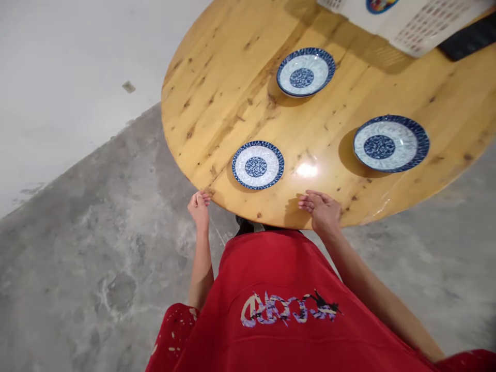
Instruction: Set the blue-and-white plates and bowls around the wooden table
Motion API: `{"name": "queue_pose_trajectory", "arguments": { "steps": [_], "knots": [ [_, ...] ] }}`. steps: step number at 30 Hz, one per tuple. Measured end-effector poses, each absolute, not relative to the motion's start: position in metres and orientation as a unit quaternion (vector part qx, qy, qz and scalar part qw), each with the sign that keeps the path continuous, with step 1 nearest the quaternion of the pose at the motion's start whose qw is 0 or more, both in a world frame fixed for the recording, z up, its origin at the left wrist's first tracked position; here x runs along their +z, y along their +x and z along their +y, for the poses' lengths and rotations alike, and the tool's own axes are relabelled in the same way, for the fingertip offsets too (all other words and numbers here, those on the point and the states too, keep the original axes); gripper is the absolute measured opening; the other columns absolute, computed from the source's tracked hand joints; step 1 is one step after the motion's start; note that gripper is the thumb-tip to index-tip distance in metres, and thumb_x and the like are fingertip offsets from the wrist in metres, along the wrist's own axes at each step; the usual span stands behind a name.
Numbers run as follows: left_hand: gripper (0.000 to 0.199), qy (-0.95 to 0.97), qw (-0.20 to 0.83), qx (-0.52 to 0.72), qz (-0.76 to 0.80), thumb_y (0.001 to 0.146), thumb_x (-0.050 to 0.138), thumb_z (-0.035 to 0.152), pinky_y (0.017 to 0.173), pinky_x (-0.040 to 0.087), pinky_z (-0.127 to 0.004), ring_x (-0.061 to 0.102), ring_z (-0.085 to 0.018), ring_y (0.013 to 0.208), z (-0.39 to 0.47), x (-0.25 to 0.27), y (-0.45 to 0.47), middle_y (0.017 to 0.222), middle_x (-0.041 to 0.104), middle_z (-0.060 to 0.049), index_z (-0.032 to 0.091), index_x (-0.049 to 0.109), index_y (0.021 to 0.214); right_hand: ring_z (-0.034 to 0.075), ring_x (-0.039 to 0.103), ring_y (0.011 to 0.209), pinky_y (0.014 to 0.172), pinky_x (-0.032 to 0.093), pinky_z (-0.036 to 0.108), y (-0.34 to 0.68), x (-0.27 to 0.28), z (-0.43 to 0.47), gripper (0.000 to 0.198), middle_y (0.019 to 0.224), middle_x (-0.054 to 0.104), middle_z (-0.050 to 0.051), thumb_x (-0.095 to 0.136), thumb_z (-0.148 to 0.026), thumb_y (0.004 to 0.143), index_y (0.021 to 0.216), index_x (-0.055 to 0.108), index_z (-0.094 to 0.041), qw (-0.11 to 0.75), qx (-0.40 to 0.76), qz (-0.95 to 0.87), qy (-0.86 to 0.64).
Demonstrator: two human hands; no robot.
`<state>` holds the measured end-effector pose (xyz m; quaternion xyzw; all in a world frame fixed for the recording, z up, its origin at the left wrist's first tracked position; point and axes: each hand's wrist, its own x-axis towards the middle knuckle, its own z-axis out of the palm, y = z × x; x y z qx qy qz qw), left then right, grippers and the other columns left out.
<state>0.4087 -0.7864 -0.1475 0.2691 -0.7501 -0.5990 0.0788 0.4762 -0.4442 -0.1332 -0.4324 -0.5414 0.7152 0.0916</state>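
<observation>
Three blue-and-white patterned dishes sit apart from each other on the round wooden table. The nearest is a plate (pixel 256 166) close to the table's front edge, between and beyond my hands. To the right lies a deeper dish (pixel 389 144), and farther back a similar dish (pixel 306 72). My left hand (pixel 199 205) is at the table's rim, its fingers loosely bent and holding nothing visible. Over the front edge, to the right of the near plate, my right hand (pixel 322 209) has its fingers slightly curled and apart, with nothing seen in them. Neither hand touches a dish.
The wooden table (pixel 217 113) has a rounded edge close to my body. A white plastic basket (pixel 411 26) stands at the back right, beside a black object (pixel 470 37) that is cut off by the frame. A white wall (pixel 77 62) and concrete floor (pixel 127 232) are at left.
</observation>
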Motion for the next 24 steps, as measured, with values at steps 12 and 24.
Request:
{"name": "queue_pose_trajectory", "arguments": {
  "steps": [12,24],
  "knots": [
    [0.028,0.288,-0.009,-0.575,-0.766,0.091,0.054,0.037,0.061,0.052,-0.024,0.069,-0.014,0.069,-0.742,-0.125,0.502,0.082,0.073,-0.007,0.016,0.070,0.097,0.014,0.063,0.054,0.050,0.054,0.025,0.506,-0.129,-0.503,0.038,0.069,0.069,0.002,0.077,-0.044,0.064,0.087,0.067,-0.017,-0.200,0.733,-0.589,-0.276],
    [0.030,0.251,-0.072,-0.580,-0.772,0.094,0.056,0.044,0.061,0.052,-0.024,0.068,-0.014,0.069,-0.740,-0.132,0.516,0.085,0.074,-0.008,0.017,0.070,0.097,0.013,0.063,0.056,0.050,0.051,0.022,0.516,-0.128,-0.520,0.040,0.071,0.070,0.004,0.075,-0.049,0.065,0.088,0.066,-0.017,-0.210,0.724,-0.611,-0.241]
  ]
}}
